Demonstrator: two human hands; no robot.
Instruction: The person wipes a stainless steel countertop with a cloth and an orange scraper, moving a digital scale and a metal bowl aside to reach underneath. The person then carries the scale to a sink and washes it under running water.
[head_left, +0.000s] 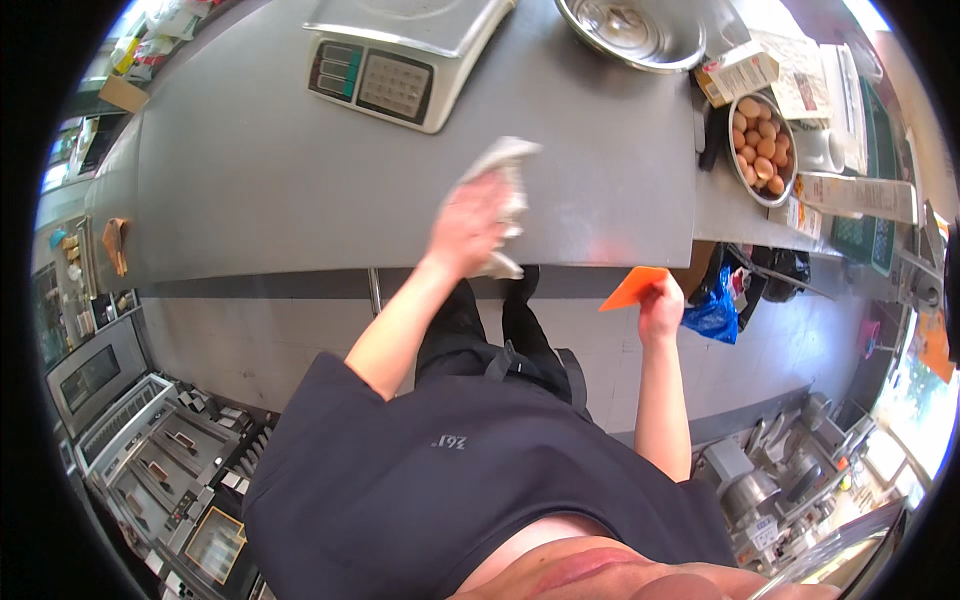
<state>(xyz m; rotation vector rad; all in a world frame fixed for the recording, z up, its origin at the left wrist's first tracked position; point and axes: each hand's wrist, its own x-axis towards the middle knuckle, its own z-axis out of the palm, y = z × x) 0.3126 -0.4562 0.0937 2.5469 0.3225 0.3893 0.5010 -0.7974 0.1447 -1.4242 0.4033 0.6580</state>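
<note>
My left hand (471, 225), blurred, has a crumpled white cloth (510, 161) under its palm and fingers, over the front part of a stainless steel worktable (247, 187). The cloth's lower end reaches the table's front edge. In my right hand (661, 311) is a flat orange scraper (634, 288), pinched at one end and tilted just off the front edge near the right corner. An orange reflection shows on the steel above it. Beyond my left hand stands a white digital scale (405, 67) with a steel pan.
A steel mixing bowl (637, 34) stands at the back right. Beside the table, a bowl of brown eggs (763, 150) sits among cartons (739, 73). Blue and black plastic bags (712, 307) are below at the right. Mixers (750, 491) stand behind me; an orange-brown object (115, 244) lies far left.
</note>
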